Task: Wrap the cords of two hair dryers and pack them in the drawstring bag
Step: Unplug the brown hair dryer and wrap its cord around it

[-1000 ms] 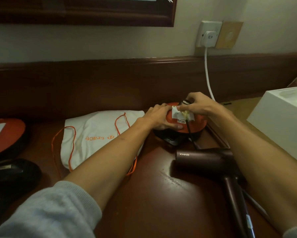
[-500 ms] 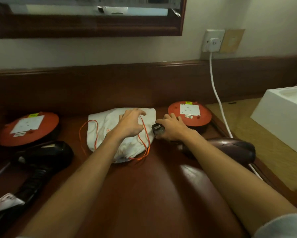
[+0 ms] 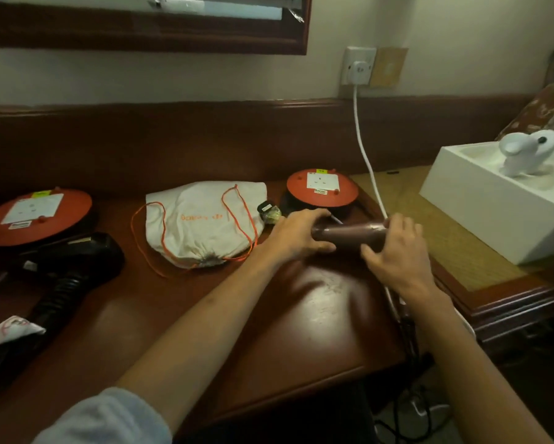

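My left hand (image 3: 296, 233) and right hand (image 3: 394, 251) curl their fingers around the maroon hair dryer (image 3: 349, 233), hiding its ends; its handle is blurred. Left lie the plug (image 3: 267, 210), drawstring bag (image 3: 205, 222) and black hair dryer (image 3: 67, 267) on the worktop (image 3: 301, 331).

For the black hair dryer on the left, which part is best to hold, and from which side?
Grip the ribbed handle from above. The black hair dryer lies flat with its handle slanting toward the person, and that handle is narrower than the bulky head. Both hands are busy with the maroon dryer.
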Tool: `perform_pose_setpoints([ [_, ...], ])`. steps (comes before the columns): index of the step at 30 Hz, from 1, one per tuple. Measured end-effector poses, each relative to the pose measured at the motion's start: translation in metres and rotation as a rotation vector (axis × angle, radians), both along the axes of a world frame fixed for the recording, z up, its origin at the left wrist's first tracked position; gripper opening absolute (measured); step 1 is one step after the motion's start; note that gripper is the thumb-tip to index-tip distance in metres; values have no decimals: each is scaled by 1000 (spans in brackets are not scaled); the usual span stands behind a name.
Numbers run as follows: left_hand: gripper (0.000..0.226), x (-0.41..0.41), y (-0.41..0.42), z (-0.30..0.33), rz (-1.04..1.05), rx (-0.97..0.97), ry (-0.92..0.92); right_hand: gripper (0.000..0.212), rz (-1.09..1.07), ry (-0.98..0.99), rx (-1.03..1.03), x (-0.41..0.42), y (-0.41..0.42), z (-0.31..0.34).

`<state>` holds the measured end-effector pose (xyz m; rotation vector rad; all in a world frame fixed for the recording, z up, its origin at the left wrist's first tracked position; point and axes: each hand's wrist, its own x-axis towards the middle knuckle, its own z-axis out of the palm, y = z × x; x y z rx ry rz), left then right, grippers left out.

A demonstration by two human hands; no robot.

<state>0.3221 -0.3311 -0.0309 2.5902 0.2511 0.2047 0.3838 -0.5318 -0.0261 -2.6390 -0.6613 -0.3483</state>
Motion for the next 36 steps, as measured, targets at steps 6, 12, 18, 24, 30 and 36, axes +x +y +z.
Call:
perform_pose_setpoints([
  [6,59,2,-15,-34,97,231,-151,55,-58,382,-65,-23,-44,-42],
  [12,57,-13,-19,-29,168,249,-104,37,59,329,119,-20,-51,-18],
  [18,103,-47,-23,-1,20,408,-286,29,311,251,-141,-19,-34,56],
  [24,64,-73,5,19,-174,561,-331,31,621,307,-332,-51,27,106],
  [30,52,-119,36,4,4,277,-307,45,623,210,-289,-64,63,138],
  [36,41,-158,49,-19,247,-131,-350,27,740,434,435,-85,55,117],
])
